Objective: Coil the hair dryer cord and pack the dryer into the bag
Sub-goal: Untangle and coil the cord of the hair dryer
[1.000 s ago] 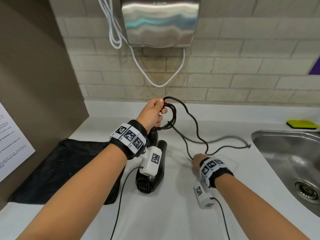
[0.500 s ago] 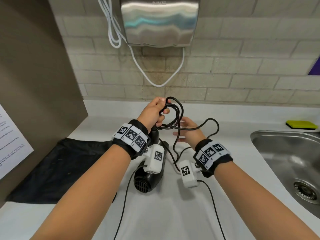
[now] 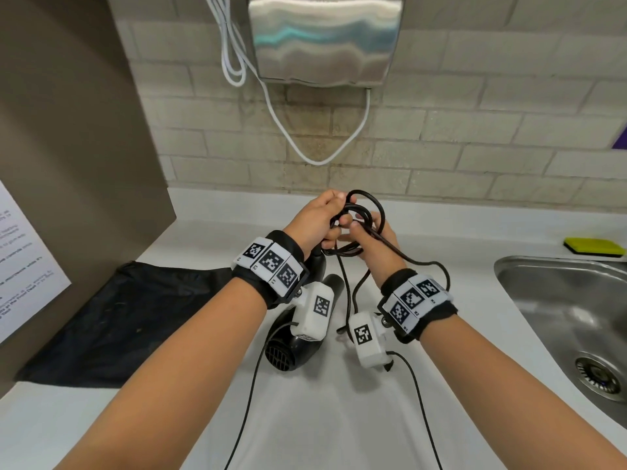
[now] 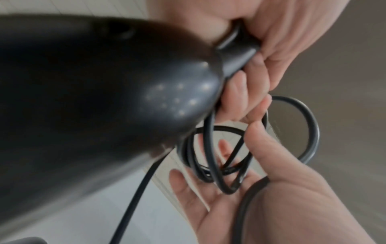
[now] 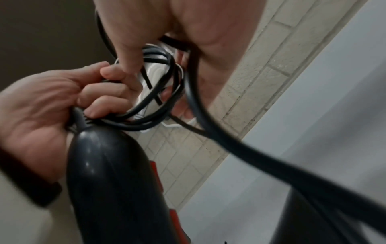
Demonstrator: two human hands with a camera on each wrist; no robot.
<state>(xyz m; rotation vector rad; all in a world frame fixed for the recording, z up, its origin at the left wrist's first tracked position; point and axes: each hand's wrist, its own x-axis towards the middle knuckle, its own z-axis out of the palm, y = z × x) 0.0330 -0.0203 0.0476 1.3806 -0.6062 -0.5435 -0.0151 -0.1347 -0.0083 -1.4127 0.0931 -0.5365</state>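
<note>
The black hair dryer [image 3: 294, 346] hangs nose-down over the white counter. My left hand [image 3: 315, 220] grips the end of its handle [image 4: 104, 82] together with several loops of the black cord [image 3: 364, 212]. My right hand [image 3: 371, 240] is right against the left one. Its thumb [image 5: 129, 49] holds a stretch of cord [image 5: 167, 102] against the fingers by the loops [image 4: 219, 156]. The rest of the cord trails down past my right wrist to the counter. The black bag [image 3: 118, 320] lies flat on the counter to the left.
A steel sink [image 3: 559, 300] is set into the counter at the right, with a yellow sponge [image 3: 593, 247] behind it. A metal hand dryer [image 3: 325, 39] and a white cable [image 3: 315, 157] hang on the tiled wall. A brown panel [image 3: 68, 130] stands at the left.
My right hand rose from the counter, carrying cord up to the left hand, and now meets the loops held there. The loose cord on the counter has shortened.
</note>
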